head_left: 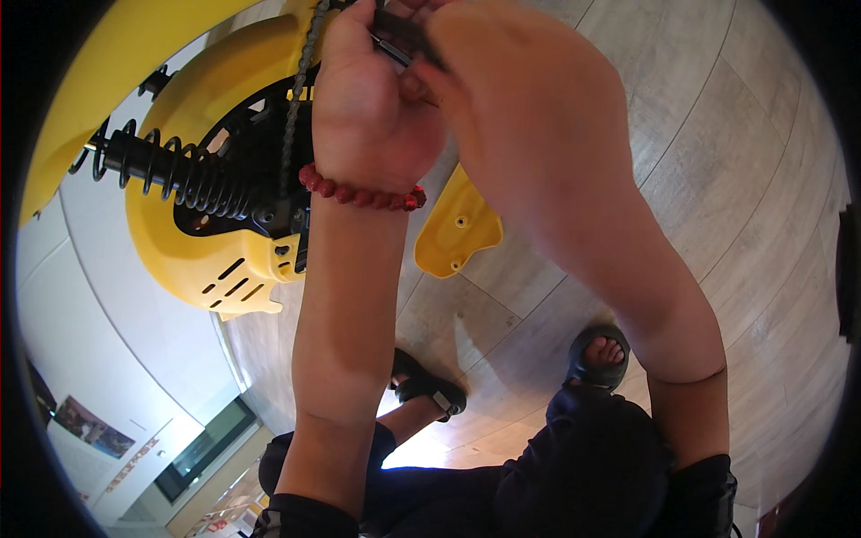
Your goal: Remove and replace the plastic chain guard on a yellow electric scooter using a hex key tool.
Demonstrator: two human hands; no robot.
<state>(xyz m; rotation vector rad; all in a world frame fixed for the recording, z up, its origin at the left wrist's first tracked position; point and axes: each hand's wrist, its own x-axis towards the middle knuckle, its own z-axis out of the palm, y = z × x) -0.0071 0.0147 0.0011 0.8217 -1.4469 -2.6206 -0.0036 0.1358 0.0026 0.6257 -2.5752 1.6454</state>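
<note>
My left hand (372, 103), a red bead bracelet (363, 192) at its wrist, is raised beside a bicycle-type chain (293, 112) that runs down the yellow vehicle. Its fingers are curled, and their tips are partly hidden at the top edge. Close against it, my right hand (471, 45) is bent over and smeared by motion, its fingers closed round a dark tool (408, 34). A short metal shaft (392, 51) shows between the two hands. What the left fingers grip is hidden.
Left of my arms stands the yellow vehicle body (170, 242) with a black coil-spring shock absorber (175, 170). A loose yellow cover (457, 229) lies on the wood-look floor (717, 179) between my forearms. My feet in black sandals (599, 354) stand below it. A white cabinet (99, 305) is at far left.
</note>
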